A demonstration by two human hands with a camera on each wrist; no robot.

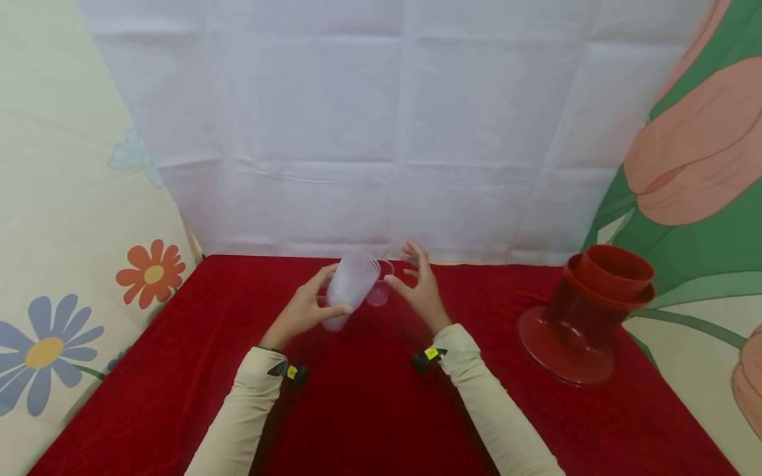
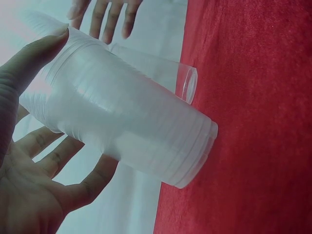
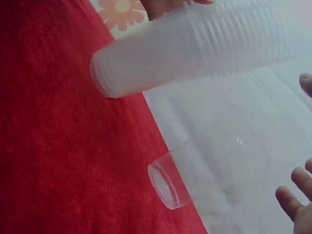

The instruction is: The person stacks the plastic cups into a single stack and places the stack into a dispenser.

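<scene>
My left hand (image 1: 307,305) holds a tilted stack of clear plastic cups (image 1: 352,284), thumb on one side and fingers on the other. In the left wrist view the nested rims of the stack (image 2: 122,112) lie toward the hand's side and the bases point toward the red cloth. Just right of the stack is a single clear cup (image 3: 204,165), its base lower than its rim; whether it touches the table cannot be told. My right hand (image 1: 424,296) is beside this cup with its fingers spread, and a gap shows between them in the right wrist view.
A red cloth (image 1: 357,403) covers the table. On the right stands a red plastic object with a round base and a cup-like top (image 1: 574,324). White sheeting (image 1: 381,132) hangs behind the table, with flower-printed cloth (image 1: 53,218) at the sides.
</scene>
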